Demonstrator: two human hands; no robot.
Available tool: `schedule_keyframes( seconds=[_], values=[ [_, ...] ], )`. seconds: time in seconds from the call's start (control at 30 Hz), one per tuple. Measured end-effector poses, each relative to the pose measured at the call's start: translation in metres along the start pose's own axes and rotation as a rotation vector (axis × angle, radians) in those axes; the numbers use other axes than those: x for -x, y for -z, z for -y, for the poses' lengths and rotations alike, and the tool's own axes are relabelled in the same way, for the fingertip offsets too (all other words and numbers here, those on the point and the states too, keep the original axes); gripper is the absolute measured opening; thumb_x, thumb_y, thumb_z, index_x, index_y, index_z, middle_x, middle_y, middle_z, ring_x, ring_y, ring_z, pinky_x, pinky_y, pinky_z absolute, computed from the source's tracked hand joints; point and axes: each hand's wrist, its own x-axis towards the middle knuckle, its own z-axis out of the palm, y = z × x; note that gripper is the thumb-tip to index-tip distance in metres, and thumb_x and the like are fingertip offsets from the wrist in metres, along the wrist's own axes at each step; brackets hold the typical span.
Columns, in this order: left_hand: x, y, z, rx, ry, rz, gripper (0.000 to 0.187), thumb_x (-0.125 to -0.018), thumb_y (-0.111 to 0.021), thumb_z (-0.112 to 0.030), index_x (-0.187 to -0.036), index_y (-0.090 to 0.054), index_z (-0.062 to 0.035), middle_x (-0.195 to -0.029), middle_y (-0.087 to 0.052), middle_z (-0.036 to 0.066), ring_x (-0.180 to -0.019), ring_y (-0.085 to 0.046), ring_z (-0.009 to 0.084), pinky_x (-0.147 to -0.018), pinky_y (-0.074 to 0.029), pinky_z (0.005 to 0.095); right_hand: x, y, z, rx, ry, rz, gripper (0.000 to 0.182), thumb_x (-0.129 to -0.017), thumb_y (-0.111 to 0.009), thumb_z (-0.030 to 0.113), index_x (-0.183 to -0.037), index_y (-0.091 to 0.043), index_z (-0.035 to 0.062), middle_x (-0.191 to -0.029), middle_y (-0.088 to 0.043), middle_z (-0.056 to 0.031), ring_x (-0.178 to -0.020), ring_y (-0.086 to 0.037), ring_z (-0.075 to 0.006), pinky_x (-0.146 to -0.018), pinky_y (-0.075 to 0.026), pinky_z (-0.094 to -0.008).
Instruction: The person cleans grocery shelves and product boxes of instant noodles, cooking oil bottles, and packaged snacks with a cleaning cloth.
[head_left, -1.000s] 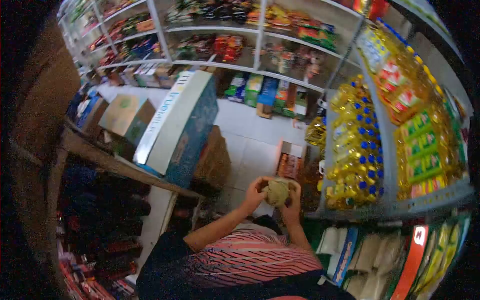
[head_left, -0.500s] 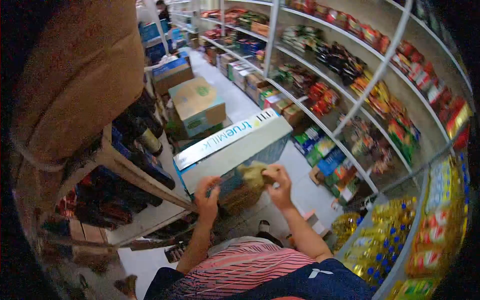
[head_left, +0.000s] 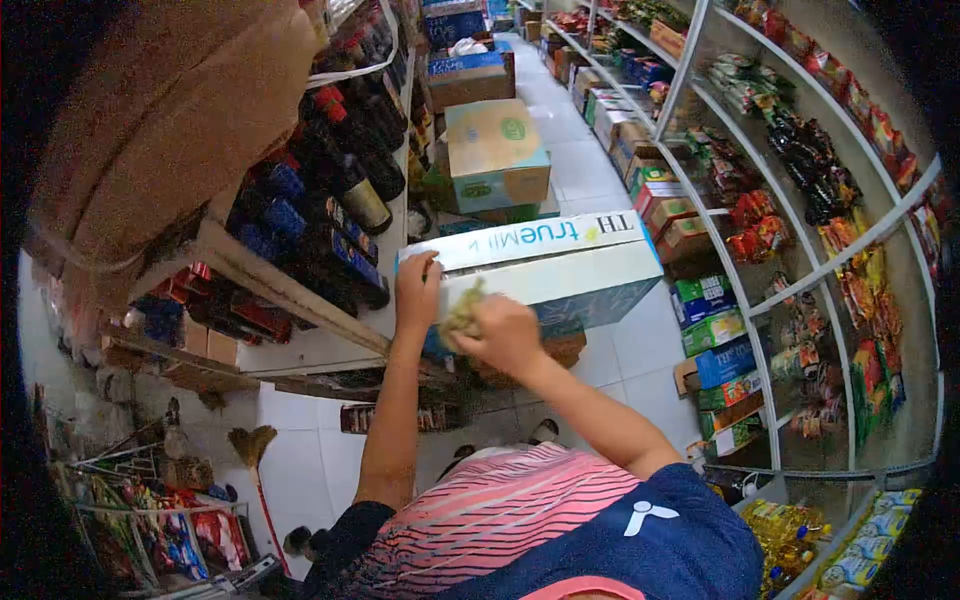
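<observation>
A white and blue TH true MILK carton (head_left: 560,282) lies across the middle of the view, with a dark seam along its top. My left hand (head_left: 418,290) rests on its left end, fingers bent over the top near the edge, and what they grip, if anything, is hidden. My right hand (head_left: 503,335) is closed on a crumpled yellowish cloth (head_left: 462,312), which is against the near left part of the carton. Motion blurs the cloth and the fingers around it.
Behind the carton stands a brown box (head_left: 497,150) on the tiled floor. Shelves of snack packets (head_left: 790,165) line the right side, and bottles (head_left: 365,200) fill the left rack. A broom (head_left: 262,480) leans at lower left; oil bottles (head_left: 785,535) stand at lower right.
The view has turned left, so the carton appears farther right. My left hand has come down onto the carton, and my right hand has brought the cloth left, close beside it.
</observation>
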Motion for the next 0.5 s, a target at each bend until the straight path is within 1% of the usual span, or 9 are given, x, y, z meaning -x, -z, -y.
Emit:
schedule_keyframes(
  seconds=[0.07,0.17,0.2,0.23,0.3,0.33,0.4,0.43,0.5],
  values=[
    [-0.002,0.0,0.011,0.243,0.097,-0.032,0.023,-0.083,-0.043,-0.015,-0.094,-0.056,0.0002,-0.089,-0.054,0.015,-0.088,-0.049,0.0285,-0.08,-0.036,0.0343,-0.006,-0.018,0.018,-0.029,0.083,0.057,0.027,-0.059,-0.066,0.03,-0.075,-0.058,0.0097,-0.067,-0.057,-0.0081,-0.062,-0.056,-0.0241,-0.055,-0.046,-0.0356],
    [0.004,0.0,0.013,0.304,0.13,-0.07,0.027,-0.084,-0.041,-0.02,-0.095,-0.055,0.0008,-0.091,-0.054,0.016,-0.088,-0.049,0.0296,-0.081,-0.036,0.0346,-0.015,-0.014,0.007,-0.065,0.058,0.047,0.025,-0.058,-0.067,0.03,-0.075,-0.059,0.0131,-0.066,-0.057,-0.0071,-0.061,-0.057,-0.0242,-0.054,-0.046,-0.0357],
    [0.004,0.002,0.012,0.3,0.125,-0.069,0.027,-0.084,-0.041,-0.02,-0.095,-0.055,0.0008,-0.091,-0.054,0.016,-0.088,-0.049,0.0296,-0.081,-0.036,0.0346,-0.016,-0.005,-0.004,-0.048,0.005,0.051,0.023,-0.059,-0.066,0.031,-0.076,-0.061,0.0169,-0.065,-0.058,-0.0073,-0.062,-0.058,-0.0244,-0.054,-0.046,-0.0349],
    [0.003,0.002,0.01,0.317,0.145,-0.085,0.03,-0.086,-0.039,-0.022,-0.096,-0.055,0.0009,-0.093,-0.055,0.014,-0.09,-0.05,0.0265,-0.082,-0.036,0.0333,-0.017,0.005,-0.02,-0.121,-0.129,0.069,0.025,-0.061,-0.061,0.036,-0.076,-0.062,0.0153,-0.066,-0.06,-0.0102,-0.062,-0.059,-0.0277,-0.056,-0.047,-0.0382],
    [0.009,0.0,0.01,0.363,0.199,-0.109,0.036,-0.089,-0.036,-0.027,-0.098,-0.056,0.0012,-0.096,-0.057,0.011,-0.093,-0.051,0.0203,-0.084,-0.036,0.0308,-0.017,0.038,-0.064,-0.007,-0.322,0.052,0.028,-0.063,-0.055,0.038,-0.077,-0.063,0.0147,-0.067,-0.06,-0.0118,-0.063,-0.059,-0.03,-0.057,-0.047,-0.04],
    [0.01,-0.004,0.016,0.423,0.191,-0.093,0.038,-0.089,-0.034,-0.03,-0.097,-0.056,0.0003,-0.095,-0.057,0.011,-0.093,-0.051,0.0207,-0.084,-0.036,0.031,-0.015,0.051,-0.092,0.136,-0.472,0.039,0.028,-0.063,-0.056,0.037,-0.08,-0.064,0.016,-0.07,-0.061,-0.0123,-0.065,-0.06,-0.0294,-0.059,-0.047,-0.0398],
    [0.012,0.0,0.008,0.44,0.165,-0.084,0.042,-0.09,-0.032,-0.033,-0.099,-0.054,0.0009,-0.098,-0.055,0.013,-0.095,-0.05,0.0237,-0.085,-0.035,0.0326,-0.01,0.099,-0.111,0.095,-0.582,-0.041,0.034,-0.064,-0.058,0.039,-0.083,-0.062,0.0108,-0.074,-0.061,-0.0156,-0.07,-0.06,-0.0299,-0.062,-0.047,-0.0407],
    [0.012,0.004,0.005,0.442,0.135,-0.081,0.045,-0.09,-0.031,-0.037,-0.101,-0.053,0.0015,-0.102,-0.053,0.014,-0.096,-0.049,0.0267,-0.086,-0.035,0.0341,-0.007,0.098,-0.133,0.311,-0.669,-0.13,0.039,-0.064,-0.059,0.04,-0.086,-0.059,0.0078,-0.074,-0.061,-0.0165,-0.072,-0.06,-0.0311,-0.063,-0.047,-0.042],
    [0.013,0.002,0.006,0.397,0.123,-0.096,0.049,-0.091,-0.027,-0.039,-0.104,-0.051,0.001,-0.102,-0.052,0.015,-0.1,-0.047,0.0261,-0.088,-0.033,0.0342,-0.01,0.093,-0.138,0.425,-0.719,-0.091,0.044,-0.063,-0.06,0.041,-0.089,-0.056,0.0058,-0.077,-0.061,-0.0175,-0.073,-0.06,-0.0321,-0.064,-0.046,-0.0428]
  ],
)
